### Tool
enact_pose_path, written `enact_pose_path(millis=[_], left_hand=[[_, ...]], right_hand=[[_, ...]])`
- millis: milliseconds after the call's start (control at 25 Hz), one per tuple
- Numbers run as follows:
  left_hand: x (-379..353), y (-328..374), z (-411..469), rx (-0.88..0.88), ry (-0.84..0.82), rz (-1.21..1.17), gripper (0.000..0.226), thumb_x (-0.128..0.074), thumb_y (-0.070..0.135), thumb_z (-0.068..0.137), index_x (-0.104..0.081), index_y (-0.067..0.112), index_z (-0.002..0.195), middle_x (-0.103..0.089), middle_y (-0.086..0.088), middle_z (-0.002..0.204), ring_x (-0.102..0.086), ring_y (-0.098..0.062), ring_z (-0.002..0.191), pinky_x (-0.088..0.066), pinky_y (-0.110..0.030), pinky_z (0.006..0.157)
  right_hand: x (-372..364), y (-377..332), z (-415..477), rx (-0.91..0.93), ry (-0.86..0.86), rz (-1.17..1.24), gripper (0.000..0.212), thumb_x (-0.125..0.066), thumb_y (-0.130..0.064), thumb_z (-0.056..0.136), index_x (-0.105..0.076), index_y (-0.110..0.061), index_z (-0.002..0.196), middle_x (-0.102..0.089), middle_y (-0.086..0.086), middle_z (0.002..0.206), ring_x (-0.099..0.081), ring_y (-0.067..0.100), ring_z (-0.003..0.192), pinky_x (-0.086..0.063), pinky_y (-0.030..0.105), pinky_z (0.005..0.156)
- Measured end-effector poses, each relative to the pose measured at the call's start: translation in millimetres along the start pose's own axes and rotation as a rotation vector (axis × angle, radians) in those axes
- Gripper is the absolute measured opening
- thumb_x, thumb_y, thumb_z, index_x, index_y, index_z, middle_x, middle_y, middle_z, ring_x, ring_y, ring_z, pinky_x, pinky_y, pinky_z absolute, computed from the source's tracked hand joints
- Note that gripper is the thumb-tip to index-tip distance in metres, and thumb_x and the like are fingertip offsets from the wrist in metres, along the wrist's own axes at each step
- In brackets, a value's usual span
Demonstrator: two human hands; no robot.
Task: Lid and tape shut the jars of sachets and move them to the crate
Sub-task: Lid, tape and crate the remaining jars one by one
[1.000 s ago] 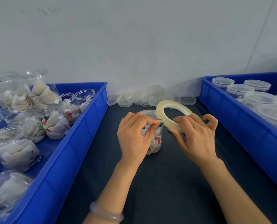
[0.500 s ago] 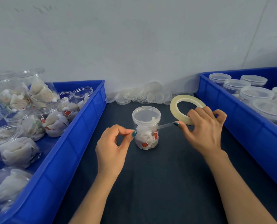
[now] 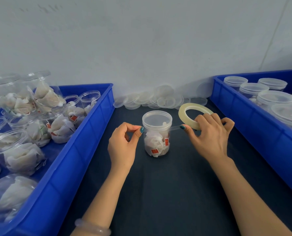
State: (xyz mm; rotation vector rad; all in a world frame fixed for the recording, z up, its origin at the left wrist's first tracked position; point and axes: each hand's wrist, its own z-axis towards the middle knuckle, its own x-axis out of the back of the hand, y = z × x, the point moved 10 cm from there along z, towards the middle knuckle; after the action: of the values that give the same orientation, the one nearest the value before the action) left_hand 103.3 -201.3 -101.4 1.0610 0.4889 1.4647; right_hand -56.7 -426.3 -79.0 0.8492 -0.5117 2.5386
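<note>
While the lidded jar of sachets (image 3: 157, 140) stands upright in the middle of the bench (image 3: 159, 193), I hold a strip of clear tape (image 3: 175, 128) stretched across its near side, just under the lid (image 3: 157, 119). My left hand (image 3: 123, 145) pinches the free end between thumb and forefinger, just beside the jar's left side. My right hand (image 3: 210, 138) grips the tape roll (image 3: 182, 114) to the jar's right. The lid is on, so I judge the taping is only starting; whether the strip touches the jar yet, I cannot tell. Next the strip needs pressing onto the seam of lid and jar, wrapping round and tearing off, without the thin tape twisting. Then the jar should go to the blue crate (image 3: 244, 120) at the right edge, where lidded jars sit. The other crate (image 3: 90, 133), at the left edge, holds open ones.
</note>
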Motion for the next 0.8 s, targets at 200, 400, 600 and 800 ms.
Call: enact_pose_path(millis=[200,400,600,800], left_hand=[[-23.0,6.1,13.0,-0.057,-0.115,-0.134,0.027,-0.067,0.04,0.085,-0.055,0.028,0.106,-0.062,0.015,0.101,-0.06,-0.003,0.09,-0.048,-0.014,0.079],[-55.2,-1.9,23.5,-0.099,-0.378,-0.266,0.068,-0.06,0.044,0.084,-0.044,0.013,0.142,-0.052,0.012,0.141,-0.053,0.001,0.126,-0.043,-0.018,0.105],[-82.2,-22.7,27.8,0.114,-0.511,-0.442,0.041,-0.066,0.057,0.086,-0.067,0.035,0.12,-0.068,0.014,0.125,-0.061,-0.007,0.12,-0.053,-0.022,0.094],[-70.6,-36.7,28.9,0.282,-0.265,-0.579,0.039,-0.042,0.051,0.101,-0.068,0.026,0.117,-0.073,0.007,0.115,-0.065,-0.017,0.117,-0.057,-0.025,0.087]], right_hand=[[0.0,-1.9,1.5,-0.011,0.008,0.018,0.057,-0.032,-0.068,0.092,-0.056,-0.019,0.078,-0.053,-0.005,0.08,-0.05,0.02,0.084,-0.023,0.039,0.084],[-1.5,-3.9,0.7,-0.023,-0.006,0.066,0.057,-0.034,-0.069,0.09,-0.057,-0.018,0.079,-0.054,-0.005,0.081,-0.051,0.02,0.084,-0.024,0.04,0.085],[-4.1,-0.4,0.6,-0.05,-0.038,0.1,0.058,-0.031,-0.069,0.09,-0.059,-0.019,0.08,-0.053,-0.007,0.082,-0.049,0.018,0.084,-0.024,0.04,0.084],[-5.9,0.5,1.5,-0.077,-0.061,0.125,0.052,-0.038,-0.067,0.092,-0.059,-0.021,0.082,-0.054,-0.007,0.084,-0.05,0.018,0.085,-0.025,0.042,0.086]])
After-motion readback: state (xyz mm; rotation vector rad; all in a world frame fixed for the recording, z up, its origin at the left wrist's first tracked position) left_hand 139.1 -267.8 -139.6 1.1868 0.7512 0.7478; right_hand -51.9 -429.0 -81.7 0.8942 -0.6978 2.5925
